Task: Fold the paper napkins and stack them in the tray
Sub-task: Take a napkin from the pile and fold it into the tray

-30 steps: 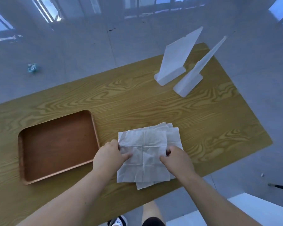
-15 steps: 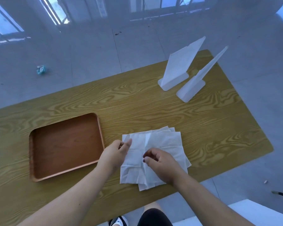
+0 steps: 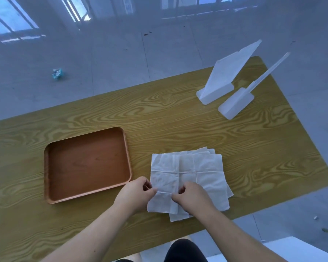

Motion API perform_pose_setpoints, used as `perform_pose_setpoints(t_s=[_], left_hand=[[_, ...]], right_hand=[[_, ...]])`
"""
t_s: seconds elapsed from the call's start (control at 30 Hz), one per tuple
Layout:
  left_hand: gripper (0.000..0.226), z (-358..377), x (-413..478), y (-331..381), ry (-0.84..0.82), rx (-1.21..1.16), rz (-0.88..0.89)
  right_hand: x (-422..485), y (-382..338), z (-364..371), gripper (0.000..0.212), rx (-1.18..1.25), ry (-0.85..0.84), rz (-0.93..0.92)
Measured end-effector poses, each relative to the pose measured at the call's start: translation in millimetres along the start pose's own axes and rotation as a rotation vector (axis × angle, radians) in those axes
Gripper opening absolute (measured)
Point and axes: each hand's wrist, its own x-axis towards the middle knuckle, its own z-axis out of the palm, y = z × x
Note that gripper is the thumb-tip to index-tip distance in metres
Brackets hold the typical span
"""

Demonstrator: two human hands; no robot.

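White crumpled paper napkins [image 3: 199, 173] at lower centre, pinched by left hand [image 3: 135, 193] and right hand [image 3: 192, 198], beside the brown wooden tray [image 3: 47, 178].

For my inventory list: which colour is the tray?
The tray is reddish-brown wood, seen best in the head view.

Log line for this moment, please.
left hand: pinching white paper napkin | right hand: pinching same | brown wooden tray: empty | folds: none stacked
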Motion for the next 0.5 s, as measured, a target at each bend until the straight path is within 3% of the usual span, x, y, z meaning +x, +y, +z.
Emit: perform_pose_setpoints(t_s=[0.13, 0.37, 0.5], left_hand=[[0.024, -0.3, 3.6, -3.7, -0.06, 0.026, 0.08], [0.089, -40.1, -12.1, -2.6, 0.045, 0.182, 0.481], [0.094, -73.2, -18.3, 11.3, -0.044, 0.118, 0.509]], right_hand=[[-6.4, -8.6, 14.3, 0.01, 0.066, -0.019, 0.013], [-32.8, -27.6, -2.2, 0.011, 0.426, -0.042, -0.176], [-48.5, -45.8, -18.7, 0.024, 0.54, -0.018, -0.289]])
